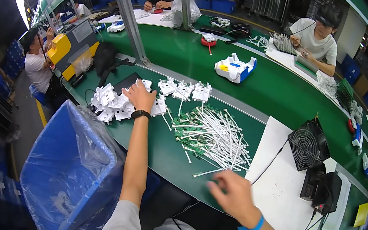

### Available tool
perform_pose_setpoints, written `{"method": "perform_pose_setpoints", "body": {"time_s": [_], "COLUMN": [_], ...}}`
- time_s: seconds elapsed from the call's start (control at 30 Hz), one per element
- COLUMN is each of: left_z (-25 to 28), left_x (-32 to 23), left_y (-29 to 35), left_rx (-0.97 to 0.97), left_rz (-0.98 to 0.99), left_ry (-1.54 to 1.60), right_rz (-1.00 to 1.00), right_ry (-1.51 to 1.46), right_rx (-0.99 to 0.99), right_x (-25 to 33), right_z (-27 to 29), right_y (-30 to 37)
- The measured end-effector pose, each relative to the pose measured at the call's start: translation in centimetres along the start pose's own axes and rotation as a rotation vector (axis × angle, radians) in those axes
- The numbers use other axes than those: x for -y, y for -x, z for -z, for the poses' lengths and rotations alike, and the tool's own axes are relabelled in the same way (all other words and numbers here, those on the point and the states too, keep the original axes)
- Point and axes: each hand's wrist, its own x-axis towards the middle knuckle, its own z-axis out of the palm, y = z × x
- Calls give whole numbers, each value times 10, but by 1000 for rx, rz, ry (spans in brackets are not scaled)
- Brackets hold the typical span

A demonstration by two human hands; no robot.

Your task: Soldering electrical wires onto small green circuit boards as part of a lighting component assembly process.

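- The left hand [140,96] is laid over the right side of a heap of white parts [108,100]; its fingers are spread a little, but whether a part is gripped cannot be told.
- The right hand [233,195] is held near the lower edge of the cables [220,140]; its fingers are blurred and half curled, with a moderate gap left between them and the thumb.
- The parts are matt white, flat and squarish, marked by small dark openings, and are jumbled at the left of the green desk [160,151]; more are lined up behind the cables.
- The cables are slim, straight and white, crossed in a loose pile mid-desk; small green boards [185,131] are seen mostly at their left ends.
- A blue bin [90,196], lined with clear plastic, is placed beside the desk.
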Motion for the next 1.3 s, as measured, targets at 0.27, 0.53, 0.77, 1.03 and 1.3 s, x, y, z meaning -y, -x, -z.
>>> {"method": "perform_pose_setpoints", "body": {"time_s": [0.27,0.53,0.77,1.03,1.3], "left_z": [4,38,19,91,175], "left_x": [-2,-38,-47,-93,-134], "left_y": [2,4,7,24,76], "left_rx": [-174,-190,-58,771,1459], "left_rz": [-13,-62,-3,160,-199], "left_ry": [256,906,1409,2241,2008], "right_rz": [343,326,402,268,229], "right_ry": [378,613,60,-155,-161], "right_rx": [-72,-96,-498,-696,-581], "right_x": [-27,-44,-24,-16,-10], "right_z": [-105,-119,-62,24,63], "right_y": [-105,-126,-129,-126,-94]}}
